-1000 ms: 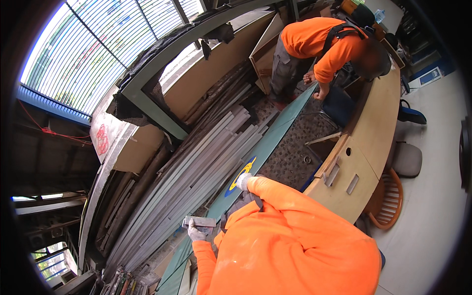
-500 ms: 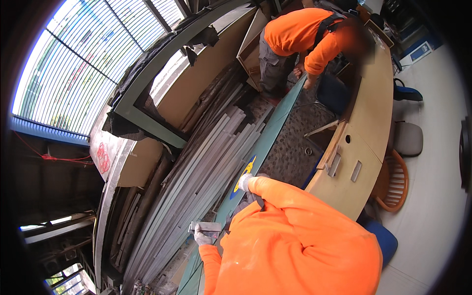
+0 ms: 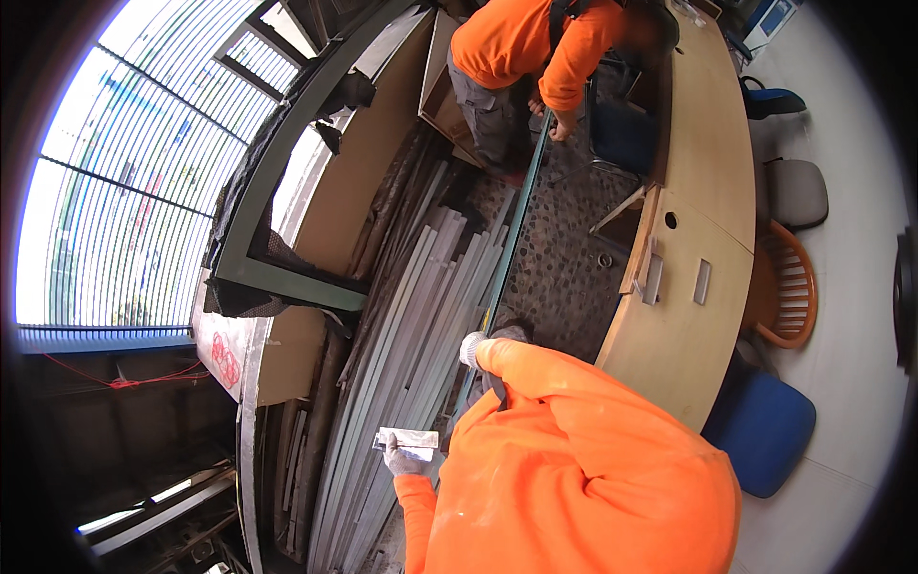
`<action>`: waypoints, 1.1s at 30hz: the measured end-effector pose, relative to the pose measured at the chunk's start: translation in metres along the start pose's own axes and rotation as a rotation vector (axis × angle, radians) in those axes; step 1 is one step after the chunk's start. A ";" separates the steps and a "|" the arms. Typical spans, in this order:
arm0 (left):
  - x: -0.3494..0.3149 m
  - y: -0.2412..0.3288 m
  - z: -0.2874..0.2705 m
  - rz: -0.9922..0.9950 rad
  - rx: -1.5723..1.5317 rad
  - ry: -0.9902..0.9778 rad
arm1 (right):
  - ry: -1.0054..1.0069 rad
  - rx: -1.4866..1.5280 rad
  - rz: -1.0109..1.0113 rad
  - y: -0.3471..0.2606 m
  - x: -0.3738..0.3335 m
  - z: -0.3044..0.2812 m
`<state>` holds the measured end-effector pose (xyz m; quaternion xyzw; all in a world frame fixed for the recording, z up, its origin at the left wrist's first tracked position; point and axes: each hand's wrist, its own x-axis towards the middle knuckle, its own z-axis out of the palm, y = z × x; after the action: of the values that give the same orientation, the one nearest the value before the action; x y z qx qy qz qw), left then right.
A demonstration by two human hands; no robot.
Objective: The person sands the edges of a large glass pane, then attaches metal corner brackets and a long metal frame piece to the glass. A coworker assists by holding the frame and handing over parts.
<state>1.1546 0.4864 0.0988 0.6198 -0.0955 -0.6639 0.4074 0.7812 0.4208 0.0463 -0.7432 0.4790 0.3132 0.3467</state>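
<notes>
A long, narrow green panel (image 3: 515, 222) runs away from me, seen almost edge-on. My right hand (image 3: 470, 350), in a pale glove, is closed at its near part, beside a small patch of yellow. Another person's bare hands (image 3: 559, 126) are at the panel's far end. In my gloved left hand (image 3: 404, 461) is a short, silvery rectangular piece (image 3: 409, 439), held up above the stacked strips; its exact kind is unclear. My orange sleeves and body hide the near end of the panel.
Long grey metal strips (image 3: 402, 354) lie stacked left of the panel. A green frame (image 3: 306, 285) juts in above them. A wooden tabletop (image 3: 712, 258) stands on the right, with a blue chair (image 3: 765, 430) and a wooden chair (image 3: 792, 287) behind it. Pebbled floor (image 3: 564, 263) shows between.
The green panel has turned from showing its broad face to nearly edge-on, so its blue and yellow mark is mostly out of sight. My left hand still holds the silvery piece. The view has shifted.
</notes>
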 end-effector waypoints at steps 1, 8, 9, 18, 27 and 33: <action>-0.001 0.004 0.001 -0.009 -0.015 0.008 | -0.003 -0.004 -0.005 -0.003 0.000 -0.005; -0.013 0.017 0.029 -0.034 0.055 -0.068 | 0.000 0.020 0.015 0.003 0.002 -0.003; -0.013 0.018 0.032 -0.063 0.051 -0.072 | -0.003 0.024 0.018 0.004 0.002 -0.002; -0.005 0.011 0.030 -0.012 0.057 0.000 | 0.091 -0.024 -0.002 0.000 -0.016 -0.014; -0.011 -0.004 0.068 -0.017 0.098 -0.003 | 0.159 0.027 -0.058 0.011 -0.041 -0.015; -0.001 -0.019 0.081 -0.017 0.170 -0.015 | 0.159 0.033 -0.117 0.026 -0.055 -0.006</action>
<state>1.0737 0.4690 0.1049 0.6478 -0.1491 -0.6616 0.3469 0.7391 0.4356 0.0876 -0.7866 0.4658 0.2246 0.3374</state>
